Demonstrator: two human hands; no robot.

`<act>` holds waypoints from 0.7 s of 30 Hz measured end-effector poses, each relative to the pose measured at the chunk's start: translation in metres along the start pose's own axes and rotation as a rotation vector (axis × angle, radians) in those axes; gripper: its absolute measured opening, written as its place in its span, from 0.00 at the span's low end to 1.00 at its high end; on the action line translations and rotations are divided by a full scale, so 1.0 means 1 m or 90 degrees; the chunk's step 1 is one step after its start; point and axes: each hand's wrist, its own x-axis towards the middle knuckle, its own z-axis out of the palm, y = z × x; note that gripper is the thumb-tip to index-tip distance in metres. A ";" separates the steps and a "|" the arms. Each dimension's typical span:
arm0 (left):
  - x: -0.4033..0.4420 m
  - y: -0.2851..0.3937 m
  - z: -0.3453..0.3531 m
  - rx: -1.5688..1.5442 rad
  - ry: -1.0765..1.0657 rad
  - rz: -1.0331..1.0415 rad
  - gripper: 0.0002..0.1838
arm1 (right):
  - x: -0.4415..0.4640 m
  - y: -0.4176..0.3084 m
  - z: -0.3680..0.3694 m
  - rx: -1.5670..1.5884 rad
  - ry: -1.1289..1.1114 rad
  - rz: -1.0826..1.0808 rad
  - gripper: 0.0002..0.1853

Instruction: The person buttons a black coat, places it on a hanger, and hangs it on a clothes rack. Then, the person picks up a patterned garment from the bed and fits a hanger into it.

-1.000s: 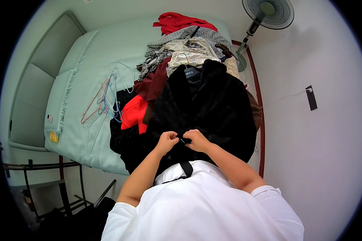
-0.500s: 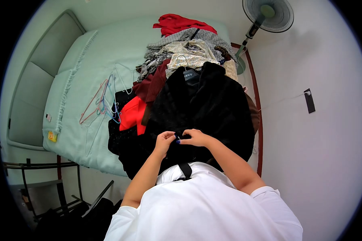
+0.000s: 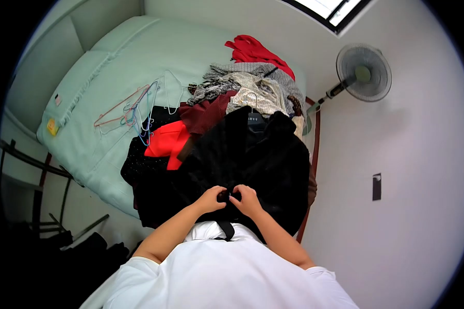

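Obs: blk fur coat (image 3: pixel 278 165) lies front up on the clothes pile, at the near edge of the bed (image 3: pixel 108 67), collar at 12 o'clk, its lower front at 6, next to your body. L hand (image 3: pixel 210 201) and R hand (image 3: pixel 247 201) meet there, just apart; L fingers curl in and seem to pinch fur at the front edge, R thumb + index likewise from the 3 o'clk side. Small pale bit betw. them, too tiny to ID. Prob. held this way so both front edges sit close together and in easy reach. Dark hanger (image 3: pixel 254 119) is inside the collar, hook pointing to 12, which likely keeps the shoulders spread. Bright red garment (image 3: pixel 168 139) pokes out at 10 o'clk, maroon knit (image 3: pixel 206 113) at 11; loose hangers (image 3: pixel 137 105) lie farther out at 10, prob. set aside clear of the coat. Diff vs 0.5 s ago: your view has tilted, so window (image 3: pixel 340 13) now shows at 1 o'clk and the fan (image 3: pixel 363 74) sits lower in frame; blue nails, plain then, are now mostly hidden. Hands remain at the same part of the coat, close together.
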 end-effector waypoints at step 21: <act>0.004 0.009 0.024 0.211 0.089 0.154 0.11 | -0.011 -0.003 -0.004 -0.010 0.037 -0.017 0.08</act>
